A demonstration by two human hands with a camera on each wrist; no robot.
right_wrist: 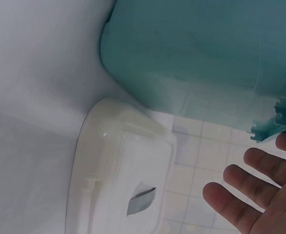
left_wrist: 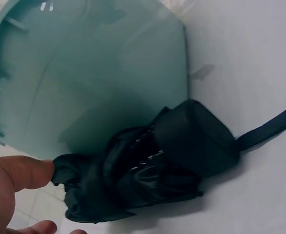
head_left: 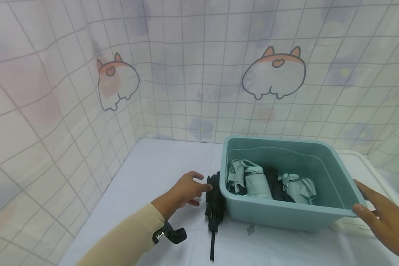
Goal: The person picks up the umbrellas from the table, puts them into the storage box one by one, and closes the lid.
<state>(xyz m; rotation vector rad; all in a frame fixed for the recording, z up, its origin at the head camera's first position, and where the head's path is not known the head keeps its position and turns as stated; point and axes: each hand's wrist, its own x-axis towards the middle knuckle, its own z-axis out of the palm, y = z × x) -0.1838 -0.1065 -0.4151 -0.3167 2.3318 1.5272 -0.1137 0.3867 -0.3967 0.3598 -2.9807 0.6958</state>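
A black folded umbrella (head_left: 215,201) lies on the white cloth against the left side of a teal plastic bin (head_left: 272,214), its strap towards me. My left hand (head_left: 189,190) is beside the umbrella, with the thumb at its far end and the other fingers loosely bent and apart from it. In the left wrist view the umbrella (left_wrist: 128,175) shows its handle end and strap. At the bin's right rim is my right hand (head_left: 382,218), thumb and fingertips at the edge. The right wrist view shows its fingers (right_wrist: 253,187) spread and fairly straight; the thumb is hidden there.
Inside the bin lie pale teal folded umbrellas (head_left: 257,181) and a black one (head_left: 274,184). A white lidded box (right_wrist: 128,170) stands to the right, partly behind the bin. Curtains with a grid pattern (head_left: 193,74) hang at the back and left.
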